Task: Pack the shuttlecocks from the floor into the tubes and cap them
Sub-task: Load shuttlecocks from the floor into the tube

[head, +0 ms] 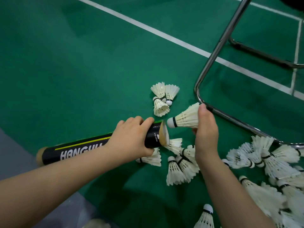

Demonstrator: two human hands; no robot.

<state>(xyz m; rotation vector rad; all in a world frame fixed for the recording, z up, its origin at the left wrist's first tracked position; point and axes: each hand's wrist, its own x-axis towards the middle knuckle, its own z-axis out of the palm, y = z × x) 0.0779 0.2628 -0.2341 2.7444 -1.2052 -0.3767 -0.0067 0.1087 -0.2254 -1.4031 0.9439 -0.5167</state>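
Open green floor (74,71) left; chair frame (213,51) blocks the right.

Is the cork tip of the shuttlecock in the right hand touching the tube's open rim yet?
Apart. The head view shows a strip of green floor between the shuttlecock cork and the tube rim; the right hand holds it just outside.

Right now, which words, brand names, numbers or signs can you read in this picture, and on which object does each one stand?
"HANGUU": large white letters along the black tube; the left hand covers the rest, so the word may be incomplete and the last letters are uncertain.
"PUSH OUT": small white letters near the tube's open end.
Shuttlecock in the right hand: no text visible.
Green floor: white court lines only, no words or numbers.
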